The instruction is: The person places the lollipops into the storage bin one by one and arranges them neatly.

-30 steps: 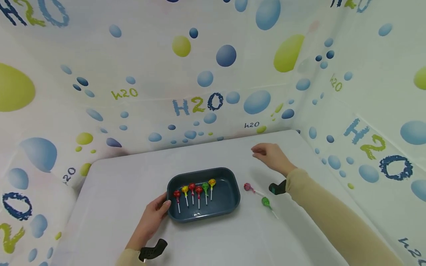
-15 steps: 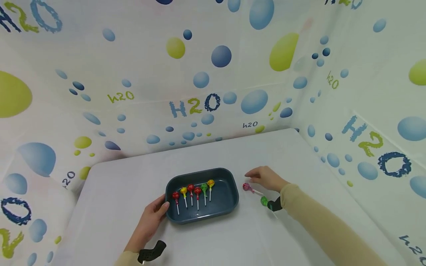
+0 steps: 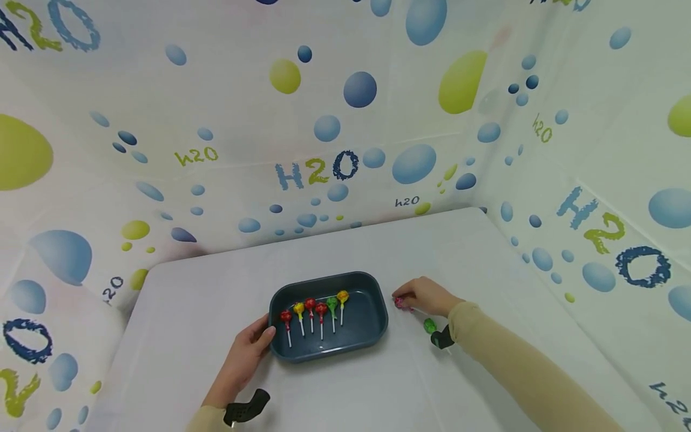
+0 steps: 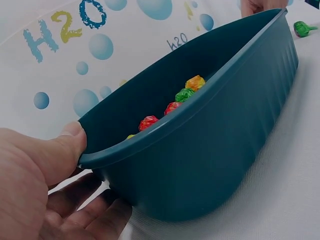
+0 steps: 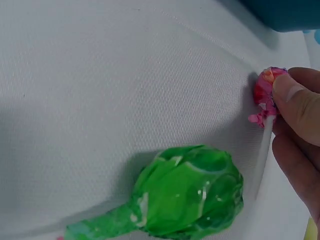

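A dark blue-green tray (image 3: pixel 361 333) stands on the white table, several wrapped lollipops (image 3: pixel 321 309) lying in a row inside it. At its left end my left hand (image 3: pixel 249 348) grips the wall, thumb over the rim and fingers outside, as the left wrist view shows. To the right of the tray, my right hand (image 3: pixel 429 295) pinches the pink lollipop (image 5: pixel 267 92) by its wrapped head, between thumb and fingers. Its white stick points down along the cloth. A green lollipop (image 5: pixel 192 192) lies on the table close under the right wrist.
White cloth covers the table (image 3: pixel 216 300), with a curtain (image 3: pixel 243 108) printed with dots and letters behind it and along the sides. Each wrist wears a black camera strap (image 3: pixel 247 408).
My right hand has come down and toward me from above the far right of the table and taken hold of the pink lollipop. The left hand stays on the tray.
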Demonstrator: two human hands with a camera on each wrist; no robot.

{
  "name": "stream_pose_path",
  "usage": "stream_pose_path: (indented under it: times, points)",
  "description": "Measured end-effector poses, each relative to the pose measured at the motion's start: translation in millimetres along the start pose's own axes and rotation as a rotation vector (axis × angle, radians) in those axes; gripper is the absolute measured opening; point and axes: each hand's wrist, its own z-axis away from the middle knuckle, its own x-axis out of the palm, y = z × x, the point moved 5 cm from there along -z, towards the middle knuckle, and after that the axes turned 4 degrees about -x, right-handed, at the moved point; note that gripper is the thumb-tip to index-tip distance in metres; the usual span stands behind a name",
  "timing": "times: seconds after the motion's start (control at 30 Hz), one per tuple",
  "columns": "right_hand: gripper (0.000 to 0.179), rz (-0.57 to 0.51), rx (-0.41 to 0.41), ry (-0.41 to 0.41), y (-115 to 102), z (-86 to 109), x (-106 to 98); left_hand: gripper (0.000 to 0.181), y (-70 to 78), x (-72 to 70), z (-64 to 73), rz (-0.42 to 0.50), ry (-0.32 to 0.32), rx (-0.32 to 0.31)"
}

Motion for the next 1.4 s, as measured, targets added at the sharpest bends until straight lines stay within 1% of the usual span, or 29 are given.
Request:
stream_pose_path:
  times: [0.13, 0.33, 0.4, 0.57, 0.7, 0.77, 0.87, 1.0, 1.1, 1.23, 1.4]
  points:
    - [0.023, 0.030, -0.015, 0.009, -3.2, -1.5, -0.3, 0.058, 0.6, -0.4, 0.5, 0.000, -0.007, 0.007]
    - [0.022, 0.018, 0.033, 0.018, -5.6, -2.8, -1.6, 0.057, 0.9, -1.1, 1.6, -0.004, -0.006, 0.013]
    - [0.021, 0.023, 0.036, 0.032, -6.0, -3.5, -4.7, 0.057, 0.6, -1.2, 1.3, -0.002, -0.005, 0.012]
    - [0.022, -0.006, 0.045, 0.107, -7.1, -4.4, -23.8, 0.056, -0.2, -0.3, 0.1, -0.005, -0.004, 0.006]
    - [0.026, -0.090, 0.083, 0.160, -14.4, -9.0, -43.1, 0.057, 0.0, -0.3, -0.1, -0.009, -0.009, 0.006]
    - [0.026, -0.132, 0.100, 0.187, -22.7, -12.1, -52.3, 0.057, 0.3, -0.6, 0.2, -0.014, -0.011, 0.006]
    - [0.025, -0.167, 0.107, 0.218, -38.3, -18.7, -62.0, 0.058, 0.5, -1.0, 0.8, -0.020, -0.007, 0.003]
    - [0.022, -0.196, 0.111, 0.240, -61.9, -29.3, -65.7, 0.058, 0.1, 0.0, 0.3, -0.022, -0.013, 0.006]
    - [0.020, -0.190, 0.098, 0.242, -79.8, -39.7, -62.6, 0.058, -0.8, 0.4, -0.3, -0.024, -0.015, 0.011]
    - [0.018, -0.152, 0.089, 0.217, -101.1, -58.0, -52.6, 0.057, -1.3, -0.8, 0.3, -0.028, -0.009, 0.009]
    - [0.015, -0.091, 0.088, 0.173, -117.2, -78.2, -36.1, 0.058, -1.3, -1.4, 0.3, -0.026, -0.012, 0.003]
